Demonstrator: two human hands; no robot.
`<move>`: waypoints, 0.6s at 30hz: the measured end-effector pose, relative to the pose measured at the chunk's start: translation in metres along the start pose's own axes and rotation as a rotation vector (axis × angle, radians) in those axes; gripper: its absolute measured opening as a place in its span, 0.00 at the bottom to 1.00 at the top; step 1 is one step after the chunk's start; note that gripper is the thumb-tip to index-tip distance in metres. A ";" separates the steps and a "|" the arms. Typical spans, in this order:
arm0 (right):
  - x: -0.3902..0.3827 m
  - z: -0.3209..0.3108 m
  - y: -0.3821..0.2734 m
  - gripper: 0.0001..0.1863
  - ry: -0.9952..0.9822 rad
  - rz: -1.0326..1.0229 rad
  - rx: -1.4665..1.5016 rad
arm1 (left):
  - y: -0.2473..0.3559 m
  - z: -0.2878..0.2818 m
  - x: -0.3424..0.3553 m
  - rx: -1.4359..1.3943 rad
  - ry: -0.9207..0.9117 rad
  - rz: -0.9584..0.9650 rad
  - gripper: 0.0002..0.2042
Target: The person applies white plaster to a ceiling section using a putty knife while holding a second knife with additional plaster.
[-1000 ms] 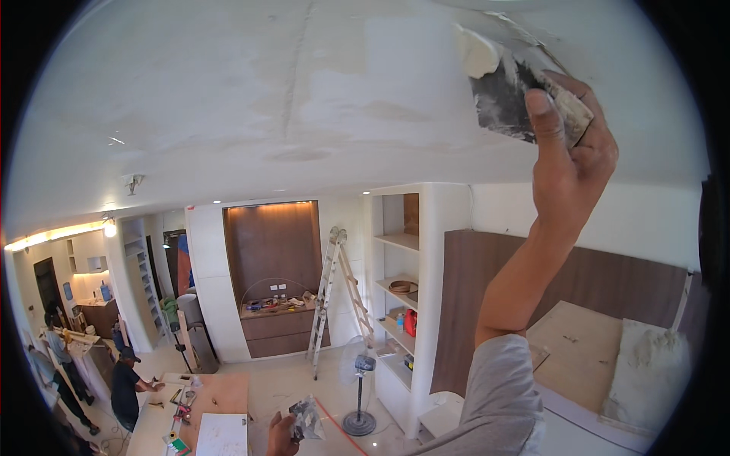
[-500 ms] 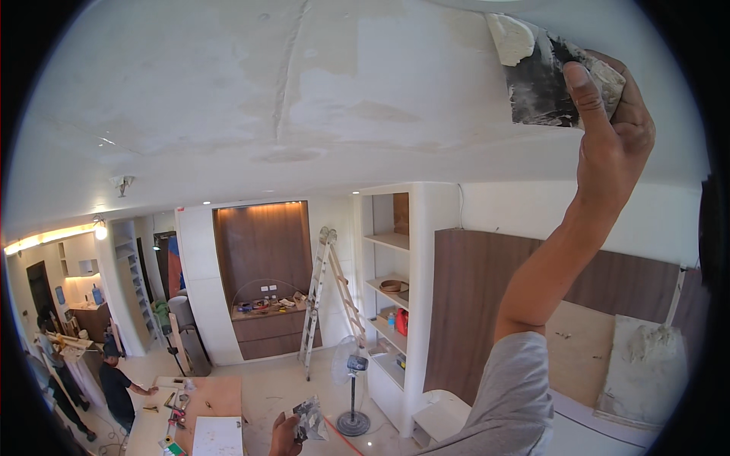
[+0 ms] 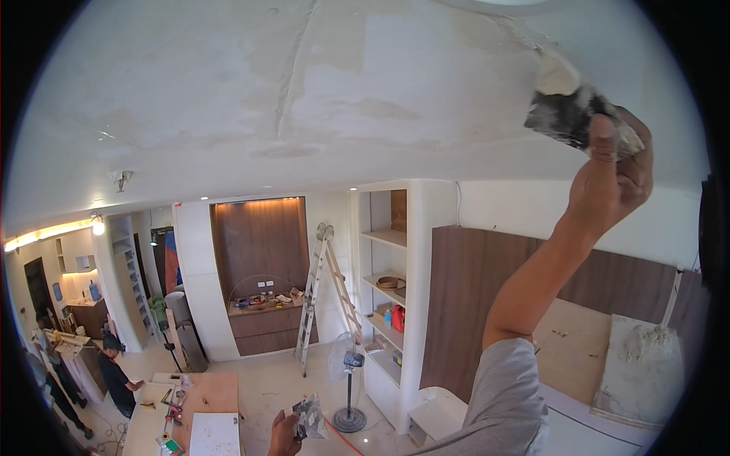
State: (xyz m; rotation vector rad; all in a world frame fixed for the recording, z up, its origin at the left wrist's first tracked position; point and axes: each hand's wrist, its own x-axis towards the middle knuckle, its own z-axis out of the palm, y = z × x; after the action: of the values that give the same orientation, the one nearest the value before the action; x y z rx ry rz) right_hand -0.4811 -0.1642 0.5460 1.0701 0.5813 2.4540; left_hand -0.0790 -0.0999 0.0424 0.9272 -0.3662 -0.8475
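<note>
My right hand [image 3: 608, 152] is raised to the ceiling [image 3: 426, 83] at upper right, its thumb pressed on a wide putty knife [image 3: 559, 118]. A lump of cream-white putty [image 3: 559, 76] sits on the blade's upper edge, close to the ceiling. From there a rough line of putty [image 3: 517, 32] runs up toward a round white rim. Low in the middle, my left hand [image 3: 284, 435] grips a second putty-smeared knife [image 3: 310, 419], well apart from the first. The left fingers are partly hidden.
A stepladder [image 3: 315, 296] and a standing fan [image 3: 350, 387] stand ahead, beside white shelves [image 3: 384, 281]. Lower left, a worktable [image 3: 205, 387] holds tools, with a person [image 3: 118, 380] next to it. A putty-covered board [image 3: 642, 372] leans at right.
My right hand has drawn the knife down and slightly right, tilting the blade. A putty streak on the ceiling now shows where the blade was. The left hand stays about in place.
</note>
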 end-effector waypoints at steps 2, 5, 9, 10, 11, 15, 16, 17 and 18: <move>-0.004 0.007 -0.005 0.17 -0.075 -0.009 -0.129 | 0.014 0.004 -0.013 0.071 -0.034 -0.030 0.07; -0.004 0.018 -0.008 0.18 -0.158 -0.029 -0.313 | 0.016 0.005 -0.018 0.136 -0.045 -0.047 0.07; 0.000 0.024 -0.007 0.19 -0.113 -0.038 -0.237 | 0.019 0.010 -0.022 0.145 -0.040 -0.047 0.07; 0.002 0.026 -0.008 0.19 -0.105 -0.059 -0.254 | 0.018 0.009 -0.021 0.144 -0.041 -0.048 0.07; 0.003 0.028 -0.010 0.19 -0.106 -0.061 -0.255 | 0.017 0.009 -0.019 0.136 -0.046 -0.042 0.07; 0.000 0.028 0.002 0.17 -0.084 0.001 -0.212 | 0.015 0.008 -0.021 0.154 -0.049 -0.023 0.07; 0.003 0.028 0.000 0.17 -0.065 0.008 -0.188 | 0.011 0.006 -0.015 0.155 -0.059 -0.025 0.07; 0.007 0.025 0.000 0.17 -0.067 0.001 -0.193 | 0.005 0.004 -0.007 0.114 -0.056 -0.012 0.07; 0.011 0.022 0.002 0.18 -0.049 -0.026 -0.200 | 0.001 0.003 -0.002 0.073 -0.051 0.001 0.07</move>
State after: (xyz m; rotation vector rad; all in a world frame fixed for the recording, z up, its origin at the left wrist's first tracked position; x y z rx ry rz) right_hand -0.4721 -0.1552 0.5670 1.0315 0.3237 2.3967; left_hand -0.0815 -0.0997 0.0445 0.9746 -0.4441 -0.8627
